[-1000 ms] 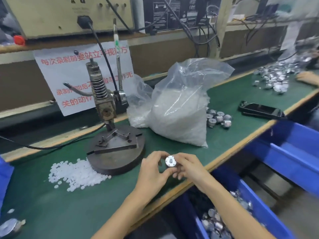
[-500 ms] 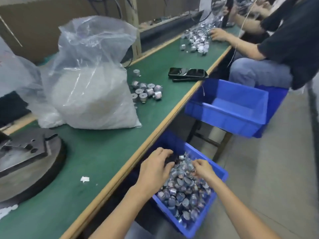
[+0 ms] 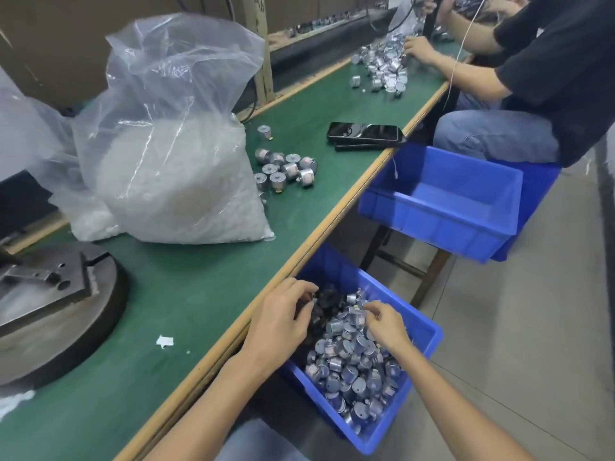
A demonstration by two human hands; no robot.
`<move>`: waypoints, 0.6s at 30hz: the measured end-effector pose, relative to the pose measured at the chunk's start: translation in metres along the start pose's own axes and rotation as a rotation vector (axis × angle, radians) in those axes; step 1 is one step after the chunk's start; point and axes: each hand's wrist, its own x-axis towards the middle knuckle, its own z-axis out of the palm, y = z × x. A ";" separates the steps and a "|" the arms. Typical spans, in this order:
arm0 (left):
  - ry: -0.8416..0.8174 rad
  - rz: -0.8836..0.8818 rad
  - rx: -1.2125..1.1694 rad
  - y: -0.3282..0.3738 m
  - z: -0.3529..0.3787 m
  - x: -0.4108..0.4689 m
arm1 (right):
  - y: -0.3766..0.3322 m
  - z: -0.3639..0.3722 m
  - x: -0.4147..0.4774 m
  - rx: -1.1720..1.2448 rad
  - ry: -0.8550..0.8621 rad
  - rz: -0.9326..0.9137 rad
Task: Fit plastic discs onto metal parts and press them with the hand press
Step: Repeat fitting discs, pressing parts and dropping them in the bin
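metal parts (image 3: 349, 367): heaped in blue bin (image 3: 429, 334) under the surface (image 3: 186, 294) edge
change: hands held one part by the press base (image 3: 50, 314) a second ago, now both in bin
left hand (image 3: 283, 322): fingers curled, hold unclear
right hand (image 3: 386, 322): same
meaning: likely fetching next part

Hands: 2, left hand (image 3: 279, 324) and right hand (image 3: 386, 322).
Blue bins in plain view: 2, near bin (image 3: 339, 271) and far bin (image 3: 442, 227). A further blue shape behind the far bin cannot be classed.
Clear bags: 2, big bag (image 3: 173, 144) and small bag (image 3: 33, 144).
Phones (image 3: 366, 133): 2, apparently stacked.
Loose parts (image 3: 283, 168) beside the big bag: 1 alone, roughly 9 clustered.
Binned parts (image 3: 349, 367) and far heap (image 3: 386, 68): too many to count.
Press base (image 3: 60, 327): 1.
White scrap (image 3: 164, 341): 1.
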 end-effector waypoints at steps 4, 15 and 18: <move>0.052 -0.020 0.015 -0.003 -0.021 -0.007 | -0.041 -0.010 -0.005 0.087 0.145 -0.178; 0.266 -0.087 0.221 -0.028 -0.144 -0.067 | -0.239 0.026 -0.068 0.350 -0.079 -0.701; 0.307 -0.134 0.313 -0.036 -0.188 -0.096 | -0.287 0.058 -0.099 0.344 -0.235 -0.842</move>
